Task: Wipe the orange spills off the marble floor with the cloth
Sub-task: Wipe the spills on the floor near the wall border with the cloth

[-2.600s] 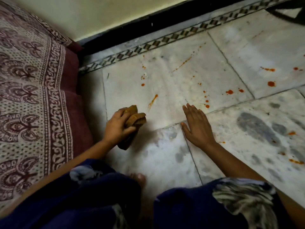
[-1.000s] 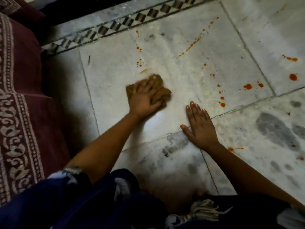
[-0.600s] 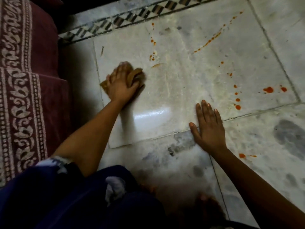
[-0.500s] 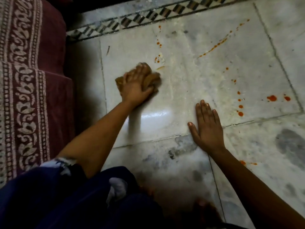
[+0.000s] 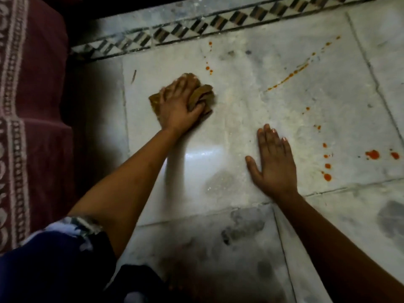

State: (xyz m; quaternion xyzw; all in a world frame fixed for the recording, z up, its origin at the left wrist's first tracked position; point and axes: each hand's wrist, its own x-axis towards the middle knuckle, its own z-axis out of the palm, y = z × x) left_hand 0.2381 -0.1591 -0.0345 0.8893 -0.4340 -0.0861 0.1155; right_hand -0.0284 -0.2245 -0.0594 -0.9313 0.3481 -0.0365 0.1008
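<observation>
Marble floor (image 5: 251, 110): pale tiles beneath us, patterned border strip (image 5: 196, 27) along the far edge.
Cloth (image 5: 200, 96): brown, bunched, pressed to the tile.
Left hand (image 5: 179, 108): our fingers clenched around the cloth.
Right hand (image 5: 273, 162): our palm flat, fingers spread, holding nothing.
Orange spills (image 5: 328, 166): drops right of our right hand; a streak farther up.
Bedspread (image 5: 26, 119): maroon, at the left.

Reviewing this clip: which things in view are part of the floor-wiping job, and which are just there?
Part of the job:
- cloth, pressed to the floor under the left hand
- orange streak
- orange drops
- large orange blots
- marble floor

Just there:
- right hand, flat on the marble as a prop
- maroon patterned bedding
- chequered border strip
</observation>
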